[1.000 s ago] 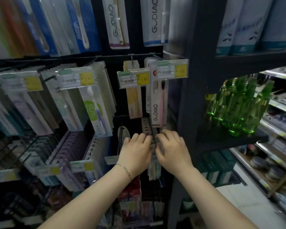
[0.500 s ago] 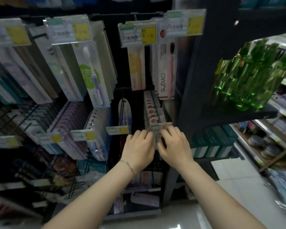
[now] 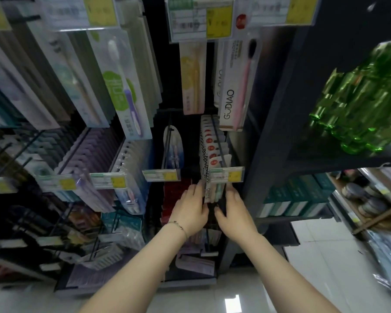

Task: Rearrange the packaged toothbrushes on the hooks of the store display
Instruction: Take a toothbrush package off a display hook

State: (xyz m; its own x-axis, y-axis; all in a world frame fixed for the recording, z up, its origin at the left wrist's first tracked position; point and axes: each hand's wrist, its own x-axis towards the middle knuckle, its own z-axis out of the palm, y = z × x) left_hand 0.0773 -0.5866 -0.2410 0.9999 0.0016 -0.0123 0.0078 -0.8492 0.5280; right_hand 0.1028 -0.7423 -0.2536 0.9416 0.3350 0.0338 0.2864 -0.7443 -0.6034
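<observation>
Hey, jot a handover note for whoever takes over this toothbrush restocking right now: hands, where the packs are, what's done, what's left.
Left hand: grips the left edge of the front pack, just under the price tag.
Right hand: grips the same pack's right edge.
Packs: the red-dot row hangs on the hook behind it.
Done: that row looks seated.
Left: the tag hides whether the front pack is hooked; probably seat it, then square the row.

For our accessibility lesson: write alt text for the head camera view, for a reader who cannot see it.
A person's left hand and right hand grip the front toothbrush pack on a crowded hook, under its price tag. More packaged toothbrushes hang around it; green bottles stand on a shelf at right.
</observation>
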